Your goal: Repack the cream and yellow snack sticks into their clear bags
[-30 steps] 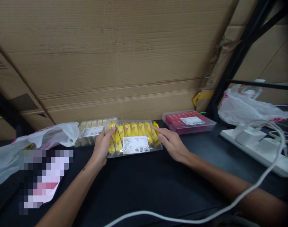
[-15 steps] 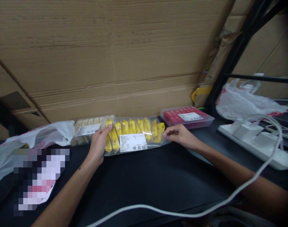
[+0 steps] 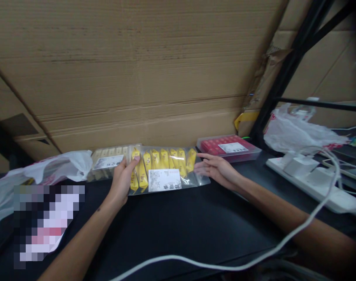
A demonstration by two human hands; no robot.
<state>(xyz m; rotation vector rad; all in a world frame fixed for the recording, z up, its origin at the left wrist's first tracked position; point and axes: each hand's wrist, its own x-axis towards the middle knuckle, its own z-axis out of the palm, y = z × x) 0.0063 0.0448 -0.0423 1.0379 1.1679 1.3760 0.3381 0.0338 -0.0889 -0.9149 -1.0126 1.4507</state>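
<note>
A clear plastic bag of yellow wrapped sticks lies towards the back of the dark table, a white printed label on its front. My left hand grips the bag's left end, thumb on top over a yellow packet. At the bag's right end is my right hand, open, its fingers stretched out and apart; the lower fingers look blurred against the plastic, and I cannot tell whether they are inside it. Behind my left hand sits a clear pack of cream-coloured pieces, partly covered by the bag.
A clear box of red packets sits right of the bag. Farther right are a white power strip and a white plastic bag. A white cable crosses the foreground. Another plastic bag lies left; cardboard stands behind.
The fingers of my right hand have gone from curled at the bag's right end to stretched out. The rightmost yellow packets have shifted left within the bag. My left hand keeps its grip.
</note>
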